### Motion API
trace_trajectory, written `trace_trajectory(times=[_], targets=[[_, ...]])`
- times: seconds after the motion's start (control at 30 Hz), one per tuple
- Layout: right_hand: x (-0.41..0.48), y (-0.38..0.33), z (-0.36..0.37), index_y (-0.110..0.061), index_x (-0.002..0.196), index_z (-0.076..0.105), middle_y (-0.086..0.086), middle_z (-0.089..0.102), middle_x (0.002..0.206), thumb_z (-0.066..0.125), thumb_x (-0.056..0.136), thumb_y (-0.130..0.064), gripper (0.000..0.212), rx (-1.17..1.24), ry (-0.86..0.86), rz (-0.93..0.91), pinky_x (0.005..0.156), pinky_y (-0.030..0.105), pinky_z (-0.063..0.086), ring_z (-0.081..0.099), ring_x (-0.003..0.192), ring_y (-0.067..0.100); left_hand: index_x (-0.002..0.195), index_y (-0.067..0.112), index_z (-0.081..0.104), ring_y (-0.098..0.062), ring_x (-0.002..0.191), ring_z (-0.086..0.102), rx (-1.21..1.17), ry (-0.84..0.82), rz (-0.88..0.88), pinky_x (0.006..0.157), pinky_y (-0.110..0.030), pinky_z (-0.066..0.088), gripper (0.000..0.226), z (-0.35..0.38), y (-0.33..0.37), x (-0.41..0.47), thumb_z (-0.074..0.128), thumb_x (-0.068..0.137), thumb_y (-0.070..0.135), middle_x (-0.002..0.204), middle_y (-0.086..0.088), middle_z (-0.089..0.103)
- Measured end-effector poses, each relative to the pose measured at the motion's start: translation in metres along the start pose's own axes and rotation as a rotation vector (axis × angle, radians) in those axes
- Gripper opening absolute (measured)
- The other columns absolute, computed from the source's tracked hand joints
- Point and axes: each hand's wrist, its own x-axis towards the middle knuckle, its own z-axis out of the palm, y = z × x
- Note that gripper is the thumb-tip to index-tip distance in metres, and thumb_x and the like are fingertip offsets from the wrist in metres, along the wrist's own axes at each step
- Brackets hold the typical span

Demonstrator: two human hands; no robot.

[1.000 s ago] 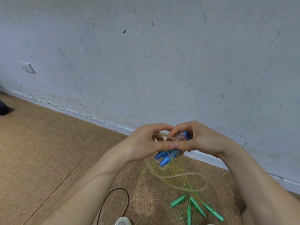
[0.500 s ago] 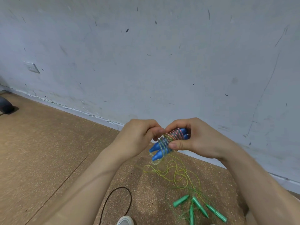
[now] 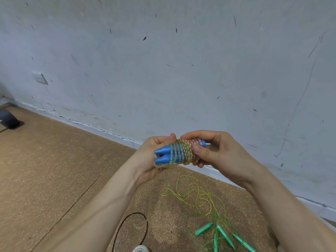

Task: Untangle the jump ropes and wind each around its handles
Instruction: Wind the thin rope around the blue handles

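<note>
The right hand (image 3: 220,153) has its grip closed round the blue handles (image 3: 163,155), thumb pressing the striped rope (image 3: 183,151) coiled over them. The left hand (image 3: 151,160) grips their bare tapered end. Below, green handles (image 3: 222,232) and a loose yellow-green rope (image 3: 197,195) lie tangled on the floor (image 3: 54,170).

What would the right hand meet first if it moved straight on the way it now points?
The right hand would likely meet the left hand, gripping the other end of the rope-wound blue handles; depth is unclear.
</note>
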Motion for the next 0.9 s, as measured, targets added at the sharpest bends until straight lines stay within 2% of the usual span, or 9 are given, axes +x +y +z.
trace_trajectory(times=[0.1,0.17,0.33,0.43,0.5,0.6,0.67,0.8,0.9], targets=[[0.007,0.008,-0.002,-0.008,0.104,0.070,0.017,0.065,0.088,0.061,0.087,-0.002,0.019,0.216,0.182,-0.007,0.057,0.026,0.049,0.056,0.062,0.023,0.076,0.015,0.067,-0.003,0.036,0.031,-0.097,-0.039,-0.011,0.034,-0.012,0.022,0.019,0.008,-0.018,0.000,0.054,0.090,0.018,0.053,0.001,0.048],[0.011,0.012,-0.006,-0.008,0.103,0.069,0.019,0.063,0.089,0.062,0.088,-0.002,0.018,0.215,0.307,0.001,0.055,0.025,0.048,0.056,0.060,0.022,0.088,0.010,0.064,-0.006,0.040,0.032,0.044,-0.023,0.020,0.037,-0.015,0.025,0.017,0.013,-0.029,-0.003,0.053,0.093,0.022,0.055,0.000,0.048],[0.017,0.027,-0.004,-0.023,0.099,0.069,-0.001,0.053,0.090,0.068,0.086,-0.011,0.018,-0.546,0.506,-0.082,0.074,0.016,0.044,0.055,0.077,0.006,0.091,0.024,0.053,-0.019,0.067,0.058,1.416,0.150,0.438,0.056,-0.033,0.036,0.023,0.023,-0.032,-0.014,0.035,0.102,0.033,0.070,0.004,0.060],[0.017,0.028,0.002,-0.021,0.103,0.069,-0.012,0.044,0.084,0.067,0.087,-0.013,0.018,-0.719,0.438,-0.127,0.069,0.003,0.032,0.046,0.075,-0.005,0.095,0.025,0.052,-0.028,0.082,0.064,1.824,0.197,0.619,0.057,-0.031,0.029,0.017,0.024,-0.024,-0.021,0.037,0.098,0.034,0.088,-0.001,0.066],[0.015,0.025,0.002,-0.021,0.103,0.068,-0.013,0.042,0.083,0.065,0.088,-0.015,0.017,-0.754,0.426,-0.141,0.069,0.002,0.032,0.045,0.075,-0.005,0.095,0.024,0.058,-0.026,0.076,0.066,1.914,0.214,0.605,0.055,-0.029,0.027,0.015,0.023,-0.017,-0.023,0.051,0.089,0.036,0.082,0.000,0.067],[0.014,0.023,0.000,-0.022,0.105,0.067,-0.011,0.043,0.085,0.063,0.090,-0.020,0.016,-0.809,0.383,-0.117,0.068,0.008,0.033,0.047,0.076,0.002,0.068,0.022,0.061,-0.022,0.041,0.056,1.989,0.247,0.630,0.043,-0.022,0.019,0.022,0.021,-0.014,-0.021,0.079,0.059,0.031,0.050,0.003,0.057],[0.013,0.023,0.000,-0.023,0.109,0.066,-0.008,0.044,0.088,0.062,0.091,-0.023,0.018,-0.851,0.333,-0.066,0.067,0.015,0.033,0.047,0.079,0.008,0.060,0.021,0.056,-0.022,0.034,0.050,1.951,0.261,0.680,0.043,-0.020,0.015,0.030,0.018,-0.015,-0.021,0.084,0.052,0.026,0.045,0.003,0.050],[0.010,0.017,0.001,-0.025,0.110,0.065,-0.005,0.045,0.093,0.061,0.092,-0.025,0.018,-0.944,0.206,-0.013,0.074,0.024,0.035,0.048,0.085,0.014,0.070,0.021,0.061,-0.022,0.042,0.052,1.828,0.181,0.865,0.037,-0.023,0.027,0.019,0.010,-0.010,-0.022,0.066,0.075,0.039,0.052,0.003,0.050],[0.006,0.015,0.002,-0.025,0.107,0.067,-0.006,0.046,0.092,0.064,0.091,-0.021,0.017,-0.920,0.104,-0.079,0.073,0.021,0.034,0.048,0.083,0.011,0.071,0.025,0.068,-0.020,0.054,0.060,1.744,0.137,0.817,0.040,-0.029,0.043,0.037,-0.002,0.000,-0.017,0.045,0.080,0.053,0.061,0.004,0.058]])
